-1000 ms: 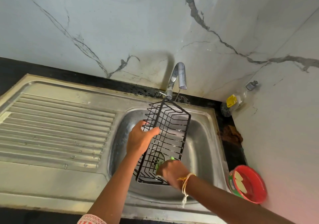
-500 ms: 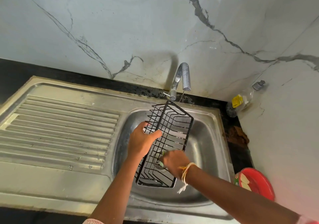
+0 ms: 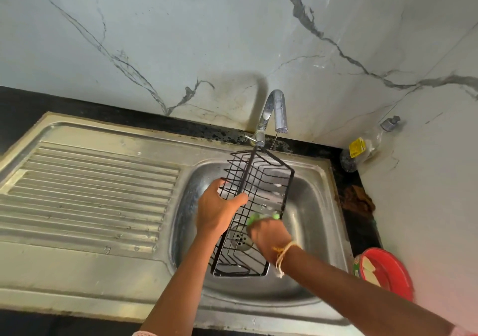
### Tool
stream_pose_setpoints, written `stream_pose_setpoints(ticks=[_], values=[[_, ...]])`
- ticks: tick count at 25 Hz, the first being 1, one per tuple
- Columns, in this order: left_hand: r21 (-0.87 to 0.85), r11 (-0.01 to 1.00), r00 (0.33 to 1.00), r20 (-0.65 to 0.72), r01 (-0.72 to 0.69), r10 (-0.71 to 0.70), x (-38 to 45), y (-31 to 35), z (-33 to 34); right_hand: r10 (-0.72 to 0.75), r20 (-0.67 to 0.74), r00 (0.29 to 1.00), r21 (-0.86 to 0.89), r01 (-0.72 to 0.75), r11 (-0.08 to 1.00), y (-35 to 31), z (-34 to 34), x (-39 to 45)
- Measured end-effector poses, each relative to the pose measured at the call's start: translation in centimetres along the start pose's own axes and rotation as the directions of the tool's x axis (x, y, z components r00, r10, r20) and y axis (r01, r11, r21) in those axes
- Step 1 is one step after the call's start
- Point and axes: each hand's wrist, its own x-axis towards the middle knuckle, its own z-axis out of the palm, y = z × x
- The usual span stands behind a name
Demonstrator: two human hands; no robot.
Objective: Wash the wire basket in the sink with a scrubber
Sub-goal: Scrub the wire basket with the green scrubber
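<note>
Your right hand (image 3: 269, 237) has climbed the mesh since a second ago, when it worked near the lower end of the wire basket (image 3: 254, 213); it now sits about midway up, its grip curled round the green scrubber (image 3: 261, 216), only an edge of which shows above the knuckles. Your left hand (image 3: 219, 210) holds the basket's left long rim, thumb hooked over the wire, fingers behind it. That basket stands on end inside the sink (image 3: 315, 206), its lower end down in the bowl near the drain (image 3: 241, 240), its upper end leaning toward the tap (image 3: 274, 113), which looks to be running only a thin thread of water, if any. Scrubbing looks partly done; the upper wires are likely still to come. Watch the one-handed hold: a hard stroke on wet wire could twist the basket out of it and drop it against the steel. Push too high and the top corner may knock the spout. Beyond, on the counter at right, a red bowl (image 3: 388, 273) and a clear bottle (image 3: 367, 144) stand well apart from your work.
</note>
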Motion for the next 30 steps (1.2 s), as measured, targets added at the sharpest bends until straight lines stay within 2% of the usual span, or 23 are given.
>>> stream_pose_setpoints(ticks=[2,4,6,8,9,11,13,17,19,21,22,24,25,27,30], values=[[-0.054,0.998,0.999,-0.022,0.022,-0.023,0.4,-0.2,0.2,-0.132,0.105,0.986,0.067,0.125,0.99,-1.0,-0.3,-1.2],[-0.088,0.996,1.0,-0.012,0.003,-0.004,0.7,-0.5,0.7,-0.179,0.099,0.979,0.102,0.169,0.98,0.8,-1.7,-0.2],[-0.053,0.998,1.0,0.017,-0.025,0.026,0.9,-0.5,1.0,-0.071,-0.048,0.996,0.01,0.072,0.997,3.5,-3.8,1.7],[-0.019,0.999,0.999,0.018,-0.045,0.045,0.8,-0.5,0.9,0.082,-0.267,0.96,-0.036,-0.096,0.995,6.4,-5.4,3.1],[-0.026,0.998,0.999,0.007,-0.052,0.053,0.8,-0.4,0.8,0.13,-0.289,0.948,-0.041,-0.148,0.988,7.2,-5.6,3.3],[-0.056,0.997,0.999,-0.01,-0.047,0.046,1.0,0.1,0.5,0.164,-0.188,0.968,-0.083,-0.182,0.98,6.9,-4.6,3.0],[-0.085,0.996,0.999,-0.025,-0.029,0.027,1.2,0.3,0.5,0.094,-0.121,0.988,-0.057,-0.101,0.993,4.9,-2.7,1.9],[-0.328,0.942,0.994,-0.054,0.077,-0.1,1.9,-0.4,1.3,-0.077,0.02,0.997,0.068,0.075,0.995,1.7,0.7,-0.7],[-0.37,0.925,0.994,-0.021,0.091,-0.106,1.7,-0.8,1.4,-0.093,0.06,0.994,0.173,0.081,0.982,1.9,0.8,-0.6],[-0.4,0.912,0.996,0.013,0.087,-0.09,1.2,-0.7,1.5,-0.01,-0.048,0.999,0.235,0.021,0.972,3.2,-0.2,0.3],[-0.42,0.904,0.997,0.027,0.08,-0.076,1.2,-0.9,1.5,0.06,-0.16,0.985,0.211,-0.025,0.977,3.9,-1.4,0.8],[-0.45,0.891,0.997,0.065,0.065,-0.04,1.2,-0.8,1.4,0.164,-0.346,0.924,0.151,-0.118,0.982,5.3,-3.6,1.8],[-0.466,0.883,0.997,0.07,0.048,-0.018,0.9,-0.6,1.3,0.194,-0.385,0.902,0.137,-0.152,0.979,5.4,-4.4,1.7],[-0.502,0.865,0.999,0.049,0.014,0.012,0.5,-0.6,1.1,0.235,-0.311,0.921,0.108,-0.212,0.971,4.0,-5.3,1.3],[-0.556,0.831,1.0,0.023,0.02,-0.008,0.2,-1.3,0.8,0.25,-0.077,0.965,0.122,-0.24,0.963,0.1,-4.2,-0.2]])
